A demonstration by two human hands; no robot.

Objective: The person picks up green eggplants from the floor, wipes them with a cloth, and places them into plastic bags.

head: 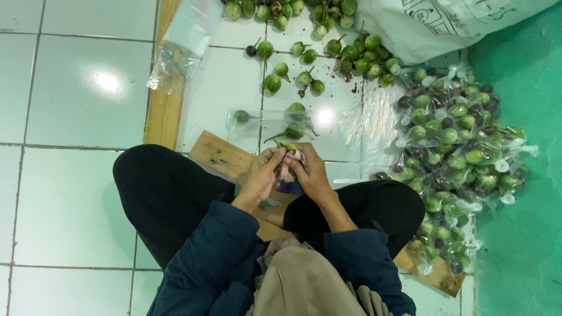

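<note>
You're sitting cross-legged on the tiled floor [70, 193], both hands meeting just ahead of your knees. Your left hand [261, 174] is closing round one side of a small clear bag [289, 169] w/ a green stem poking out the top; your right hand [312, 175] is pinching the other side, fingers curled tight at the bag's mouth. Exactly what's inside is partly hidden by your fingers, looks like a few small round eggplants.

To do this bit well, I'd say: keep the neck gathered high, above the fruit, & hold the stem clear so it isn't piercing the plastic. Don't squeeze the contents.

Just past your hands, a wooden board [219, 155] is lying under your legs, & an open flat bag [263, 120] w/ a couple of eggplants is resting on the tiles. To your right, a heap of filled bags [456, 146] is stacking up near the green wall [521, 234]. Farther out, loose eggplants [310, 52] are spilling from a big white sack [445, 23]; spare plastic bags [181, 41] are lying top left.
</note>
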